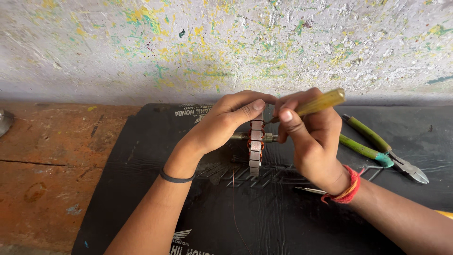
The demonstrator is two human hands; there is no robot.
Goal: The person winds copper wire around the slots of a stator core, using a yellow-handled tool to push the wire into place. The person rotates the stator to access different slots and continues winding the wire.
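A small motor armature (pixel 255 147) with a metal laminated core, copper windings and a shaft stands on edge on a black rubber mat (pixel 141 198). My left hand (pixel 225 122) grips it from the left and top. My right hand (pixel 309 137) holds a yellow-handled screwdriver (pixel 321 103), its tip pressed against the top of the core. A thin copper wire (pixel 234 203) trails down from the armature across the mat.
Green-handled cutting pliers (pixel 380 148) lie on the mat to the right. A thin metal pointed tool (pixel 309 190) lies under my right wrist. A worn orange-brown bench surface (pixel 47 156) lies to the left, and a paint-spattered wall (pixel 226 42) rises behind.
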